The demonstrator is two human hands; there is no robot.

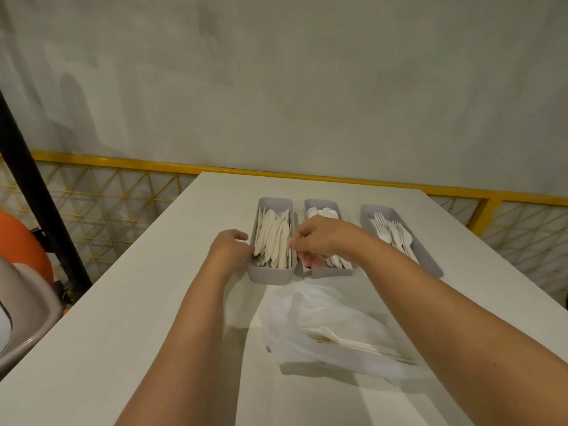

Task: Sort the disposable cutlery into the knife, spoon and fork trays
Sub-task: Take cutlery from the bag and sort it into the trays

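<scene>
Sorting looked almost done: three grey trays sat in a row at the far side of the white table (147, 309), knife tray (266, 274) at 11 o'clock from the person, spoon tray (321, 202) at 12, fork tray (431, 263) at 1. The knives (273, 238) were piled thick in theirs, the forks (389, 232) lay in theirs, and the spoons (323, 213) were mostly hidden behind the right hand (319, 238). The left hand (229, 245) was pressed on the knife tray's 9 o'clock wall, fingers curled tight, thumb hooked at the rim, gripping it. The right hand hung over the gap between knife and spoon trays, thumb at the knife tray's 3 o'clock rim, the other fingers (309, 261) curled narrow and dipping into the near end of the spoon tray; I couldn't tell if they pinched a wall, a piece, or nothing. To me it read as steadying or squaring up the knife tray, maybe tidying the knives, not dropping a new piece. A thin clear plastic bag (295, 315) lay crumpled at 6 o'clock, just short of the trays, with a few leftover pieces (338, 338) inside, long white handles, one likely a spoon, type otherwise unclear. Next move probably called for letting go of the tray, reaching back to the bag, picking out one piece through the floppy film and checking its head before choosing a tray
</scene>
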